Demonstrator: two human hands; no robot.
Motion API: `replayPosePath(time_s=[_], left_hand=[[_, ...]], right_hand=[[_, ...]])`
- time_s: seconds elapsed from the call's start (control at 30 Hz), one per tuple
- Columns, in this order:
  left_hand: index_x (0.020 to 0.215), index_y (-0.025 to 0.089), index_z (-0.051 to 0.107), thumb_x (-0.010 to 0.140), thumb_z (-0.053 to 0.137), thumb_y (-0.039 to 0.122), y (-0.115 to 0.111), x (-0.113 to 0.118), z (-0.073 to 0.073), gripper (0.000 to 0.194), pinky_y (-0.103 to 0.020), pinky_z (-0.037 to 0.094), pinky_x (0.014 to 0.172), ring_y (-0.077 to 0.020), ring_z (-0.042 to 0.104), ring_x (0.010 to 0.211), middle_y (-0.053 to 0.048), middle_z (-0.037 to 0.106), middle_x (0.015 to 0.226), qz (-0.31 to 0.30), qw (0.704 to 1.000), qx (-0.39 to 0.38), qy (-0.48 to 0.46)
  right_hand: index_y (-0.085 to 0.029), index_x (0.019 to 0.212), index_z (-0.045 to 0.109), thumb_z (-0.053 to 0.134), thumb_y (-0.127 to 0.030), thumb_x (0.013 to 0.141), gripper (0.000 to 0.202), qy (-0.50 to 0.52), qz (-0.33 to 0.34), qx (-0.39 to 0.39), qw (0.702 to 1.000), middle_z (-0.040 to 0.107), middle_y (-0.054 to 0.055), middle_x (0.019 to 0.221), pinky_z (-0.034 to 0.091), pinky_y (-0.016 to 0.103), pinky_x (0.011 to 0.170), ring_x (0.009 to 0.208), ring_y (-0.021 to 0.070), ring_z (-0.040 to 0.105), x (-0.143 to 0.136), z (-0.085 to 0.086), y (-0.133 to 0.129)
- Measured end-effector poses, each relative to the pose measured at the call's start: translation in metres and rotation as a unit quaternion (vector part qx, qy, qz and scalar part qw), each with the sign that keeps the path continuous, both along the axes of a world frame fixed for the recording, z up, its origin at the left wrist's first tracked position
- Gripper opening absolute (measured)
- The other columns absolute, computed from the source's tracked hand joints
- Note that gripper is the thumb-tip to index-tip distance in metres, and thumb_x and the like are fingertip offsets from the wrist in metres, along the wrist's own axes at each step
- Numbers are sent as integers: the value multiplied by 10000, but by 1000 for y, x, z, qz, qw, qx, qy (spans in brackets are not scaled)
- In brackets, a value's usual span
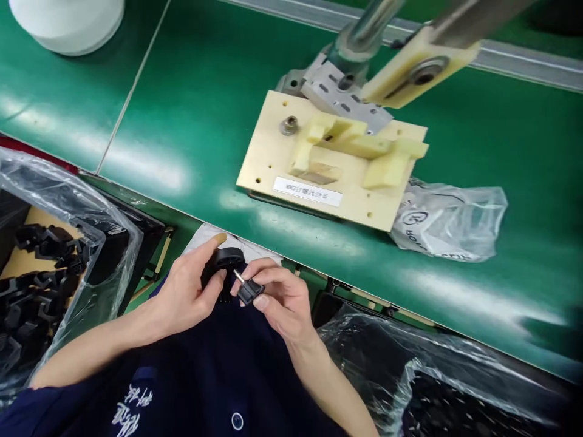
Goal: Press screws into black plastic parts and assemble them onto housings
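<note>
Near my body, below the bench edge, my left hand (189, 285) is closed around a black plastic part (230, 257) with a curved, ring-like top. Much of that part is hidden by my fingers and the dark clothing behind it. A black knob with a metal screw (249, 291) is pinched between the thumb and fingers of my right hand (288, 297). Its bare metal shank points up and left, toward the black part. Whether the shank touches the part, I cannot tell.
On the green bench (200, 115) stands a cream fixture plate (259, 161) beneath a metal post and lever. A clear plastic bag (460, 221) lies to its right. Plastic-lined bins of black parts flank me, left bin (113, 261) and right bin (364, 340). A white round object (68, 24) sits far left.
</note>
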State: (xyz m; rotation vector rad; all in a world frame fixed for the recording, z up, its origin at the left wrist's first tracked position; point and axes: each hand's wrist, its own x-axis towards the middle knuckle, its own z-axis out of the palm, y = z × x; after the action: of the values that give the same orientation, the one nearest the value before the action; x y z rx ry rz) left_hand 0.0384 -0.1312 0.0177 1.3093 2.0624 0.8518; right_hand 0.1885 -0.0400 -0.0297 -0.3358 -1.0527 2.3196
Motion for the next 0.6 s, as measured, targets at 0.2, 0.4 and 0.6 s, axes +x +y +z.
replayPosePath(time_s=[0.2,0.4,0.6], left_hand=[[1319,206,536,864,484,310,-12,6,-3,469,-283,603,623,-229,731,826,-93,730,1070,-14,997,-14,76],[1452,289,412,884,521,415,-24,-3,-29,592,-282,560,475,-250,725,709,-80,732,962,-5,985,-26,173],[1513,245,280,834,620,314,-30,9,-60,762,-331,570,541,-304,674,892,-142,635,1127,-51,988,77,124]], right_hand=[[-224,928,685,718,-390,820,200,-151,-99,188,965,677,65,969,568,338,855,898,173,671,-3,13,-12],[-212,1074,668,740,-762,547,765,-290,-161,147,932,612,68,994,540,336,815,795,165,600,-2,-1,-15],[-204,1085,656,774,-663,626,659,-80,-98,-173,977,628,36,958,448,347,950,904,160,574,-3,7,-34]])
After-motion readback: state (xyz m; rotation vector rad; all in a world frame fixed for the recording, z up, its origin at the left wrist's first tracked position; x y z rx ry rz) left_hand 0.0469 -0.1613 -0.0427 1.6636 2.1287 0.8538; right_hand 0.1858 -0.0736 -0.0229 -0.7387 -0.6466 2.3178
